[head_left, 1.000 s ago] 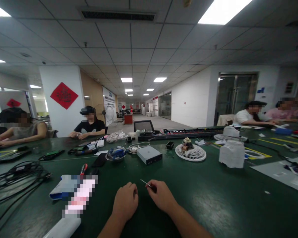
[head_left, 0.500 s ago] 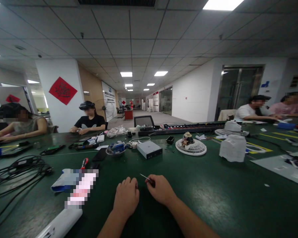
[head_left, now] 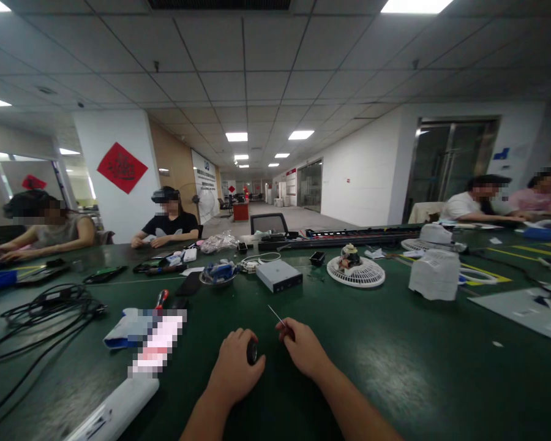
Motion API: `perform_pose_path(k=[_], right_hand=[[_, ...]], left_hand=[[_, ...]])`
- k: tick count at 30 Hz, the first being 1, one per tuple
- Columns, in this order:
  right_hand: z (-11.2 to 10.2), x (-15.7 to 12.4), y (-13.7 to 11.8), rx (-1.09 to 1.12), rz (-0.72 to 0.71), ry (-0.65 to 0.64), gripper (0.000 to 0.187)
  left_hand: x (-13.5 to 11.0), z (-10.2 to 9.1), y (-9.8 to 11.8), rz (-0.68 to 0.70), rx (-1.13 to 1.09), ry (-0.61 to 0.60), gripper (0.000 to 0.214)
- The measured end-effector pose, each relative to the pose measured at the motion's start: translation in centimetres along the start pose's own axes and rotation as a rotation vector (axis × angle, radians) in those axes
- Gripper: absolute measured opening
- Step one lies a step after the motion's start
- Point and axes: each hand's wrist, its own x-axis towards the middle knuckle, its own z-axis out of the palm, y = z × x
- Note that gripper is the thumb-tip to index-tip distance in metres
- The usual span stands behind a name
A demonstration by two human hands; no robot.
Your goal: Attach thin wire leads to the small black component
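My left hand (head_left: 233, 369) is closed around a small dark round part (head_left: 252, 351), which shows at the thumb side of the fist. My right hand (head_left: 303, 349) pinches a thin metal pin (head_left: 276, 316) with its fingertips, the point aimed up and left. The two hands are close together but apart, above the green work table (head_left: 386, 380). The pin's lower end is hidden in my right fingers. Most of the round part is hidden by my left hand.
To my left lie a pixelated packet (head_left: 158, 342), a red-handled screwdriver (head_left: 160, 299), a white power bank (head_left: 114, 410) and black cables (head_left: 46, 312). Ahead stand a grey box (head_left: 278, 276) and a white fan guard (head_left: 356, 273). Co-workers sit along the table.
The dark round part now shows at my left hand, hidden before. The pin tilts more steeply upward, both hands sit slightly higher, and the view has shifted a little.
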Motion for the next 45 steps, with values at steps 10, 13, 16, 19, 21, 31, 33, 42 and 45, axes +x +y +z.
perform_pose_path(k=[10, 13, 16, 19, 21, 31, 33, 42, 45], right_hand=[[-2.2, -1.6, -1.2, -0.124, -0.047, -0.107, 0.033], [-1.8, -1.6, -1.6, -0.231, -0.051, -0.124, 0.028], [-1.5, -1.7, -1.7, -0.249, -0.002, -0.092, 0.028], [-1.7, -2.0, -1.8, -0.246, 0.007, -0.102, 0.022], [-1.7, -2.1, -1.9, -0.277, -0.018, -0.128, 0.020], [-1.9, -2.2, -2.2, -0.428, -0.043, -0.156, 0.029], [-2.1, -2.3, -2.7, -0.484, -0.052, -0.155, 0.029], [-2.2, -2.6, -3.4, -0.391, -0.140, -0.116, 0.031], [-2.1, -2.6, -3.4, -0.407, -0.104, -0.102, 0.030]], left_hand=[[-0.4, -1.0, -2.9, 0.015, 0.020, -0.002, 0.030], [0.0, -0.6, -2.4, 0.026, 0.044, 0.026, 0.024], [0.1, -0.4, -2.0, 0.009, 0.035, 0.049, 0.023], [0.1, -0.6, -1.7, -0.024, -0.022, 0.061, 0.022], [0.1, -0.6, -1.6, -0.048, -0.070, 0.064, 0.022], [0.0, -0.3, -1.3, -0.014, -0.206, 0.116, 0.022], [0.0, -0.4, -1.1, -0.009, -0.193, 0.124, 0.023], [-0.4, -1.0, -0.5, 0.016, -0.112, 0.137, 0.022], [-0.4, -0.9, -0.4, 0.006, -0.114, 0.127, 0.022]])
